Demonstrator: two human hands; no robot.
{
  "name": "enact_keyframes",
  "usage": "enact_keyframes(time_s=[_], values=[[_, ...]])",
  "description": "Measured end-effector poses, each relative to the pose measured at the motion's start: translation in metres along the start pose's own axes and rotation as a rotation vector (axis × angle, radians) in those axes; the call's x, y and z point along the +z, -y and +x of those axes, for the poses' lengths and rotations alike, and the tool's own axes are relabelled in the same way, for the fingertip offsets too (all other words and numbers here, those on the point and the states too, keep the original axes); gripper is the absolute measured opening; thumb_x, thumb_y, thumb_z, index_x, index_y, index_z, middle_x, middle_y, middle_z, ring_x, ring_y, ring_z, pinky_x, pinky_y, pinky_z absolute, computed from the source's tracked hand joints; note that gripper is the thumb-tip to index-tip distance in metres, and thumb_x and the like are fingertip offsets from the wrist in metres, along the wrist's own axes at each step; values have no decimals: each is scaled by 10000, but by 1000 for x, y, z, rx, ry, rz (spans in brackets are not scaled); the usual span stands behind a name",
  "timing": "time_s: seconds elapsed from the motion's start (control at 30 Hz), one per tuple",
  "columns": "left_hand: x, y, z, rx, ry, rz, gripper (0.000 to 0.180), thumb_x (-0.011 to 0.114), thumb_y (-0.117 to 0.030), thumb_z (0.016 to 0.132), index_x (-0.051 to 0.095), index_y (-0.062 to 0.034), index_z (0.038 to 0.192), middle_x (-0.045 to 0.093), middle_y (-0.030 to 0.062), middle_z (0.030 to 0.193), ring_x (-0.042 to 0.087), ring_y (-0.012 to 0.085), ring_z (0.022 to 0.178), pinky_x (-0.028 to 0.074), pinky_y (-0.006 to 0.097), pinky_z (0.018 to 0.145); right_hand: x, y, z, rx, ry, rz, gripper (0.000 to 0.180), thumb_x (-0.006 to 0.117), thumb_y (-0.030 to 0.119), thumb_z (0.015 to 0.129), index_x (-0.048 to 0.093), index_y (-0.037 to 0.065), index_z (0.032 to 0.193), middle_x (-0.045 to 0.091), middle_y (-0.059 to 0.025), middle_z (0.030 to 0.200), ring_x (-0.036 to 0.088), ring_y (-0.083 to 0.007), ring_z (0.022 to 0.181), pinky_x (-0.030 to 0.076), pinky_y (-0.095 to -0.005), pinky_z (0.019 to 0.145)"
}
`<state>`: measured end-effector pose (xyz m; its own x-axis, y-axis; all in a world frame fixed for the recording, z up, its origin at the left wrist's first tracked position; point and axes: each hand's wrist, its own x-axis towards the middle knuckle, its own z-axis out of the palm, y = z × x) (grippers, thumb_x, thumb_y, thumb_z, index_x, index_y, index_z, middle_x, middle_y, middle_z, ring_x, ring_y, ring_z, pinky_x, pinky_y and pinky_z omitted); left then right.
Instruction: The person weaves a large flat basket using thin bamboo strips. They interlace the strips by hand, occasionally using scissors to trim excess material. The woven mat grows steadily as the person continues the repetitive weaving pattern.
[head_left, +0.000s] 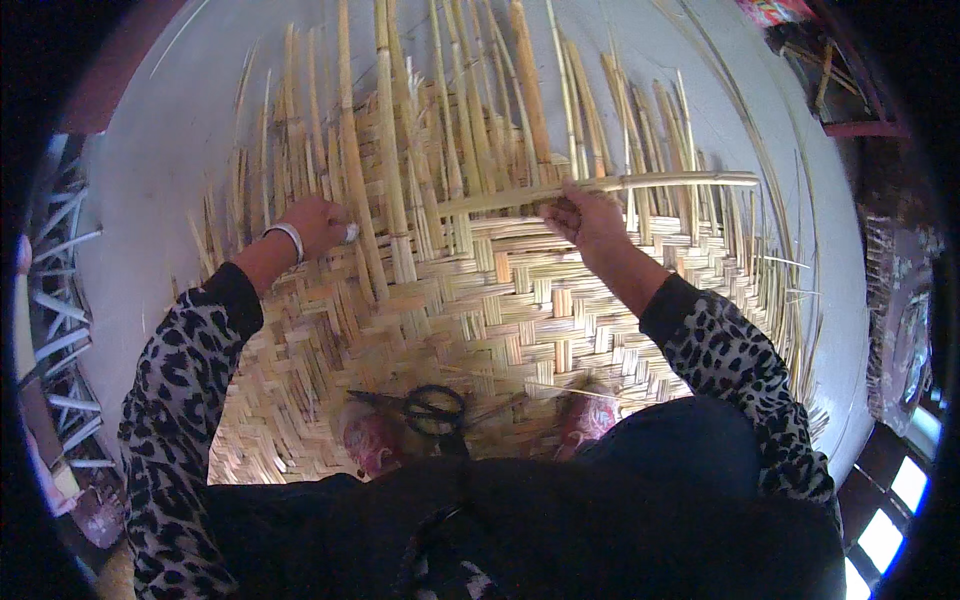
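A woven mat of split cane (520, 330) spreads in front of me, its loose strips (385, 130) standing up along the far side. My right hand (590, 218) is closed on a long cane strip (690, 180), which lies crosswise over the weave and between the upright strips. My left hand (315, 226), with a white bracelet at the wrist, is curled beside the raised strips on the left. Its fingertips are next to one of them, and what they pinch is hidden. A pair of dark scissors (430, 405) lies on the mat near my feet.
My pink patterned shoes (372, 438) rest on the mat's near part. Pale grey floor (150, 200) surrounds the weave. A rack of pale bars (65, 320) stands at the far left. Long thin strips (745, 110) curve over the floor at the right.
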<state>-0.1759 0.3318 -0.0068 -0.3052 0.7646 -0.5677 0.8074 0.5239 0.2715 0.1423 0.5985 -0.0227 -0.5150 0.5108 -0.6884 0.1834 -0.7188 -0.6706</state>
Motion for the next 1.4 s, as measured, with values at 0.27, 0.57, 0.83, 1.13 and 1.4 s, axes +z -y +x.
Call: enact_keyframes(time_s=[0.27,0.57,0.83,1.13,1.4], values=[[-13,-44,-16,-42,5,430,277,614,-304,845,684,-60,957,672,157,933,645,361,862,517,451,764,-28,-4,-9,37,103,153,272,535,249,978,543,3,1093,641,-112,986,658,-199,889,577,-339,818],[38,-164,29,428,-432,-111,354,601,-305,870,610,-58,1124,543,186,1183,613,356,951,499,446,810,-61,23,-22,22,104,265,405,448,409,998,547,41,1134,632,-108,1019,630,-232,907,527,-387,855],[47,-178,53,79,-488,-281,339,699,-322,779,651,-20,925,623,181,901,611,354,860,490,434,754,-51,68,26,-226,344,-160,555,364,484,1004,495,-35,1153,593,-191,1084,595,-265,1053,494,-379,977],[78,-188,55,-179,-728,-436,296,664,-313,780,615,-21,780,607,166,766,589,364,719,470,431,647,-6,82,97,-349,276,-907,548,644,464,869,601,-51,1051,654,-135,879,634,-207,773,504,-343,683],[73,-182,66,-279,-737,-660,331,669,-320,773,575,-6,721,574,157,643,572,316,587,446,404,570,3,83,129,-203,274,-935,350,762,333,777,675,-7,785,653,-78,714,585,-180,588,470,-346,538]])
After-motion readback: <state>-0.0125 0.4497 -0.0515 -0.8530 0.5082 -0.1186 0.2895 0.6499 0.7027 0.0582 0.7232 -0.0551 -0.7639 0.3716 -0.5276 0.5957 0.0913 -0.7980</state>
